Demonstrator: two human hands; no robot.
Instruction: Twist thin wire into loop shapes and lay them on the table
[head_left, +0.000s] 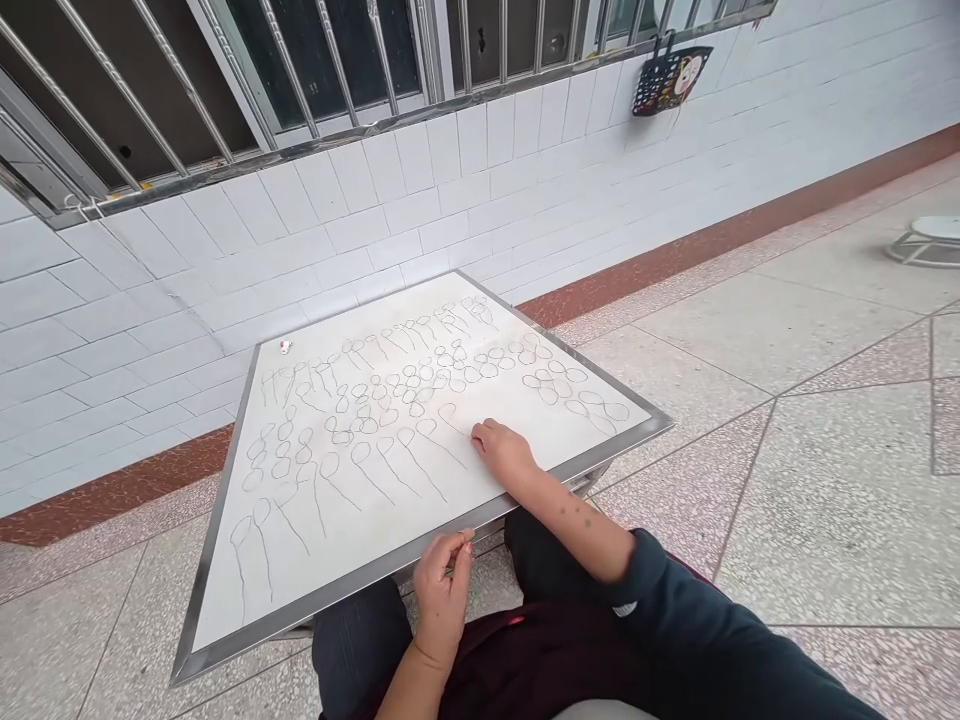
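Wire loops (411, 384), dozens, one table (352, 550)

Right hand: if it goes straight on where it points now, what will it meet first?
Probably the nearest looped wire on the table, just ahead of its fingers; exact height is hard to tell.

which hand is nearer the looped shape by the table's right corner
Right. The right hand is over the table, left of the looped shape; the left hand is farther, by the table's near edge.
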